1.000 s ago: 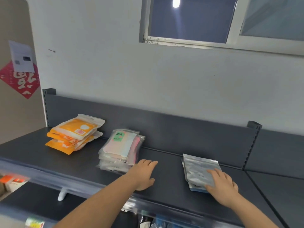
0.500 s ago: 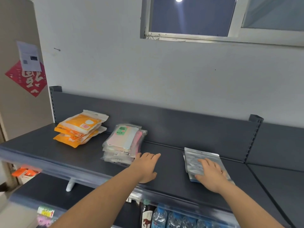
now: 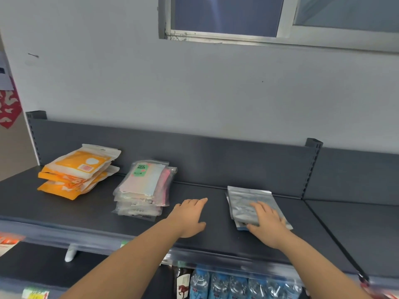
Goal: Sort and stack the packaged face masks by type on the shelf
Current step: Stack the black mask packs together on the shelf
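Three stacks of packaged masks lie on the dark grey shelf (image 3: 205,240). An orange and white stack (image 3: 77,171) sits at the left. A clear-wrapped pastel stack with a green label (image 3: 143,188) sits in the middle. A silver foil stack (image 3: 248,200) lies at the right. My right hand (image 3: 267,225) rests flat on the silver stack's near end, fingers straight. My left hand (image 3: 190,216) lies flat on the bare shelf between the pastel and silver stacks, touching neither.
A low back panel (image 3: 216,160) and a perforated upright post (image 3: 312,167) bound the shelf; another shelf section (image 3: 356,229) continues to the right. Water bottles (image 3: 237,285) stand on the lower shelf. A window is set in the white wall above.
My right hand slid a little leftward and farther up the silver stack. My left hand stayed in place on the shelf. The camera view shifted slightly.
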A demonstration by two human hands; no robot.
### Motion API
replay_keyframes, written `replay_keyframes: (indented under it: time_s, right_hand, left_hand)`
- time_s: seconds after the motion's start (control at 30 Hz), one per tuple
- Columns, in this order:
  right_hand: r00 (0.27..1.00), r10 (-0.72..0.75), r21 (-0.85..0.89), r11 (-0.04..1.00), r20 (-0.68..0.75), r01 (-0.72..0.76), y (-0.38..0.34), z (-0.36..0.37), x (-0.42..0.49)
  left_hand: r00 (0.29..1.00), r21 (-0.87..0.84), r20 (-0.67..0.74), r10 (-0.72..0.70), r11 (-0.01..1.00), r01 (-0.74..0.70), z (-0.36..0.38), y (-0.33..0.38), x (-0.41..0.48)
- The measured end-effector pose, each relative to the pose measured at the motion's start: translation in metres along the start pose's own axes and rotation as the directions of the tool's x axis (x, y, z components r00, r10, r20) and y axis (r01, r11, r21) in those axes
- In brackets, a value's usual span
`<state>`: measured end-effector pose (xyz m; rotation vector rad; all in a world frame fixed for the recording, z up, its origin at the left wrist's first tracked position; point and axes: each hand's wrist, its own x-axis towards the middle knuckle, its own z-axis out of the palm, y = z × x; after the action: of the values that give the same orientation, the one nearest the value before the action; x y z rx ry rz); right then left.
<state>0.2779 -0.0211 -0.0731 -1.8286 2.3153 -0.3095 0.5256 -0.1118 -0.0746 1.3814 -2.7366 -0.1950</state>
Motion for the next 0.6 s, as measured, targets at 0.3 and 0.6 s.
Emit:
replay_keyframes:
  time_s: [0.3, 0.6]
  right_hand:
    - [0.996, 0.081, -0.039, 0.996, -0.026, -0.082, 0.017, 0.012, 0.011]
    - [0.999, 0.005, -0.076, 0.997, -0.036, -0.008, 0.046, 0.021, 0.024]
  left_hand:
    - [0.996, 0.008, 0.046, 0.081, 0.997, -0.081, 0.025, 0.006, 0.035]
    - [0.991, -0.473, 0.133, 0.03, 0.88, 0.037, 0.033, 0.034, 0.079]
